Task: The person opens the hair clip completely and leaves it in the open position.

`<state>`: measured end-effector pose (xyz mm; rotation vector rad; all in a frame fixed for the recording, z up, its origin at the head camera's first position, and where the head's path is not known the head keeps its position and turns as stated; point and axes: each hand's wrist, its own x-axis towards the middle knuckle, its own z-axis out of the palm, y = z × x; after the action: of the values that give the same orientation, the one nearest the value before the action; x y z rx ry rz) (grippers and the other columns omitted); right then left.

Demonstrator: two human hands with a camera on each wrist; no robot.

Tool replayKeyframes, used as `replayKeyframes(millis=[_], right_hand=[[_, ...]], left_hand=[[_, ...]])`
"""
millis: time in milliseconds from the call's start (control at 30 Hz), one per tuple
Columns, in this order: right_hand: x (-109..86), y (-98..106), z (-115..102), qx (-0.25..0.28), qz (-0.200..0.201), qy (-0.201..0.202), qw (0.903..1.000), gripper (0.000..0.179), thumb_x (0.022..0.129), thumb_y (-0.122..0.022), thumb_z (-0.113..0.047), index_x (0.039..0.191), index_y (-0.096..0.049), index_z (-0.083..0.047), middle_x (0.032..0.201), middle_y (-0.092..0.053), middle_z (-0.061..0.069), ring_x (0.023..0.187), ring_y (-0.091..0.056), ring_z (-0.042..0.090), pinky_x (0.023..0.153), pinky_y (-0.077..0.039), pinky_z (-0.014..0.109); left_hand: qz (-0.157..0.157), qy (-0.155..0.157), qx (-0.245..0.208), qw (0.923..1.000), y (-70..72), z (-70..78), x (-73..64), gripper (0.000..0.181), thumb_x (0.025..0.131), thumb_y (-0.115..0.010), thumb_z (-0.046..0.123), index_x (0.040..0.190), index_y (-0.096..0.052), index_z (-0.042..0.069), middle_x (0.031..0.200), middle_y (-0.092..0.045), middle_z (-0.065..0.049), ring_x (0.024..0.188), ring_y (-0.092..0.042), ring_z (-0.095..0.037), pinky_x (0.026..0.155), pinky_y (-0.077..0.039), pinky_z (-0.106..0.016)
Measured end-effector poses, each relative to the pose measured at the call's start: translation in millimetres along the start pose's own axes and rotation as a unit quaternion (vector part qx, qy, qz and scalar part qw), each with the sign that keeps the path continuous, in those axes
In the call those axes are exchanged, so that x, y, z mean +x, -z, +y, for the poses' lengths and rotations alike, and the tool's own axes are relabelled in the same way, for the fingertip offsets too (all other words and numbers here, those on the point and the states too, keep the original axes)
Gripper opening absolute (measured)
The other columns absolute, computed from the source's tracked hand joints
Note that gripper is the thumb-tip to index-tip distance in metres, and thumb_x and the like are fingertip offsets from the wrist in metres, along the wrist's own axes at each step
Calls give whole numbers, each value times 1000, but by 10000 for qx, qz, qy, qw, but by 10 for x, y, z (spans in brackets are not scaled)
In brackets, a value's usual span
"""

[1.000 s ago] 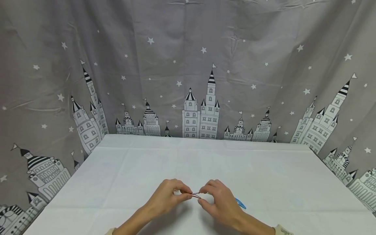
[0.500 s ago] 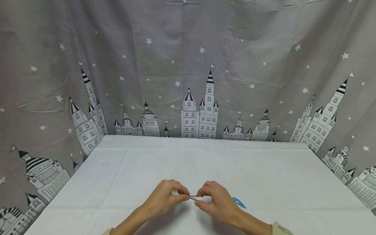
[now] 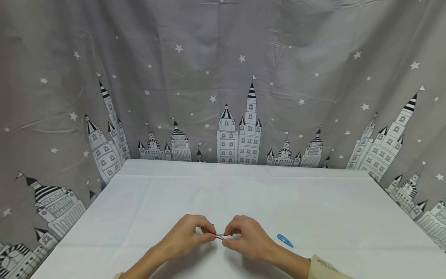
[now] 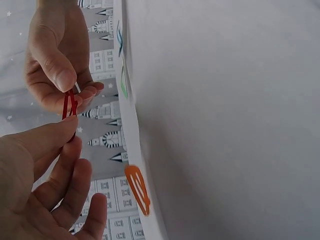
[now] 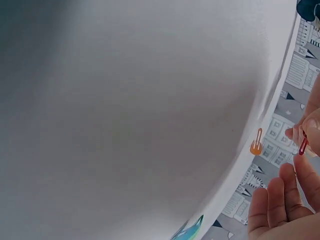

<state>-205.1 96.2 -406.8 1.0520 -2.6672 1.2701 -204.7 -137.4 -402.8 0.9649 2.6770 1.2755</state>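
Between both hands is a slim red snap hair clip (image 3: 220,236), its two strips spread apart toward the right. My left hand (image 3: 188,235) pinches one end with thumb and forefinger. The thumb and forefinger of my right hand (image 3: 249,237) hold the other end. The red clip (image 4: 69,104) also shows in the left wrist view, where the left hand's other fingers are loosely bent. In the right wrist view, fingers partly cover the clip (image 5: 303,145). A blue hair clip (image 3: 285,240) lies on the table to the right of my right hand.
An orange hair clip (image 4: 137,190) and a green one (image 4: 124,82) lie on the white-covered table (image 3: 244,193); the head view does not show them. A grey curtain (image 3: 195,77) printed with castles and stars hangs behind the table.
Both hands have shifted a little to the left with the red hair clip between them. The blue clip, partly covered by the right hand before, now shows in full.
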Motion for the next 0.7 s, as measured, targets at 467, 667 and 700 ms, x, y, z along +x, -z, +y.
replayKeyframes(millis=[467,667,700], right_hand=[[160,-136,-53,6,-197,-305,9993,8,81,-79,-19,80,-71,-19,80,-58,-14,81,-54,7,75,-45,25],[214,-175,-60,7,-187,-464,9987,8,81,-80,-18,81,-72,-18,78,-57,-12,76,-52,9,70,-42,24],[222,-180,-59,17,-178,-487,9987,8,81,-80,-18,82,-72,-17,78,-57,-12,75,-52,9,69,-42,24]], left_hand=[[-214,128,317,9992,151,-117,-67,10,84,-78,9,86,-75,19,83,-65,16,69,-54,-1,60,-47,-23],[-91,236,151,9996,174,-199,-107,10,85,-77,9,89,-76,18,85,-67,11,69,-55,-3,62,-47,-24],[-66,255,101,9996,175,-211,-112,10,85,-76,10,89,-76,19,86,-68,11,69,-55,-4,62,-47,-24]])
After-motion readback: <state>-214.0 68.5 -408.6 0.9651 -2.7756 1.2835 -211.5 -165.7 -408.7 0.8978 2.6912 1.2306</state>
